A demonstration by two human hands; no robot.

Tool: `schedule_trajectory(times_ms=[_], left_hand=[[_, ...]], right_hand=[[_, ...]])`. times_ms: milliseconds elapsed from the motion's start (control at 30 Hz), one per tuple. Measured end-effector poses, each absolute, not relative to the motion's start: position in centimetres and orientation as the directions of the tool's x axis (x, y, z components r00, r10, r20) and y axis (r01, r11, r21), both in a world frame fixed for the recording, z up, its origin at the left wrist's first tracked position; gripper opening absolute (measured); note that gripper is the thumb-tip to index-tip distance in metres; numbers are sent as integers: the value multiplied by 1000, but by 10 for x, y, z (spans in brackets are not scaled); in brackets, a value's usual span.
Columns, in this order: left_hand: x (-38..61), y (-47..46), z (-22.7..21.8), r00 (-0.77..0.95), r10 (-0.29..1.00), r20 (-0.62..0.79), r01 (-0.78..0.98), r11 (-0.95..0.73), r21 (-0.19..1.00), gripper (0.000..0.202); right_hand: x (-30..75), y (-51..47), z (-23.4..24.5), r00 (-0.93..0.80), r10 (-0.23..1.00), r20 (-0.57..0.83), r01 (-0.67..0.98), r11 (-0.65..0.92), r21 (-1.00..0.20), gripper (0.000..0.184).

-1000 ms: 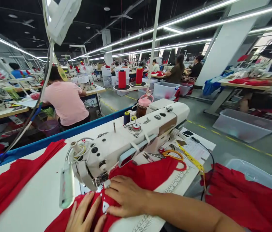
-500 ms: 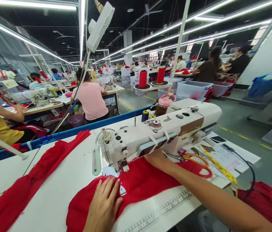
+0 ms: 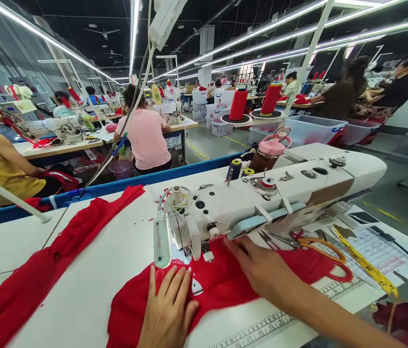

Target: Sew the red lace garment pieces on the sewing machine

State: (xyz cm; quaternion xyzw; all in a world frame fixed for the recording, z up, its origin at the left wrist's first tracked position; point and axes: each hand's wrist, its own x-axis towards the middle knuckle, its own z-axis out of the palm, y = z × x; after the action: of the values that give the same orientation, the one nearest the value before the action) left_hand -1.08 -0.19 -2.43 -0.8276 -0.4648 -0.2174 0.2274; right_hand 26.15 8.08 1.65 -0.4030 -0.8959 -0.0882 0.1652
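Note:
Red fabric (image 3: 225, 285) with a lacy edge lies across the sewing machine bed, its edge running under the needle area of the white sewing machine (image 3: 221, 208). My left hand (image 3: 169, 304) rests flat on the fabric in front of the needle, fingers stretched out. To the right of the presser foot, my right hand (image 3: 265, 268) pinches the fabric's edge with its fingertips, which are partly hidden below the machine arm. A white plate with dark marks (image 3: 196, 285) shows between the hands.
Orange-handled scissors (image 3: 323, 246) and a yellow tape measure (image 3: 366, 266) lie right of my right hand. A long bunch of red fabric (image 3: 59, 256) stretches along the table's left. Behind the machine stand a pink-lidded jar (image 3: 269, 152) and red thread cones (image 3: 239, 104). Co-workers sit beyond.
My right hand has come out from beneath the machine arm towards me, showing more of its back. My left hand stays flat on the fabric. The camera view has shifted.

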Motion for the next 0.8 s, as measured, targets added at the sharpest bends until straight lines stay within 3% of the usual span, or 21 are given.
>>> schedule_trajectory(times_ms=[100, 233, 800], left_hand=[[-12, -1, -25, 455, 668, 589, 870, -474, -136, 36], [-15, -2, -30, 485, 683, 546, 862, -477, -170, 39], [-14, -2, -36, 517, 657, 549, 844, -498, -199, 39]], right_hand=[[241, 50, 18, -778, 591, 215, 614, 787, 60, 62], [213, 42, 16, -799, 593, 97, 599, 800, 43, 52], [202, 50, 8, -788, 612, 69, 615, 787, 47, 52]])
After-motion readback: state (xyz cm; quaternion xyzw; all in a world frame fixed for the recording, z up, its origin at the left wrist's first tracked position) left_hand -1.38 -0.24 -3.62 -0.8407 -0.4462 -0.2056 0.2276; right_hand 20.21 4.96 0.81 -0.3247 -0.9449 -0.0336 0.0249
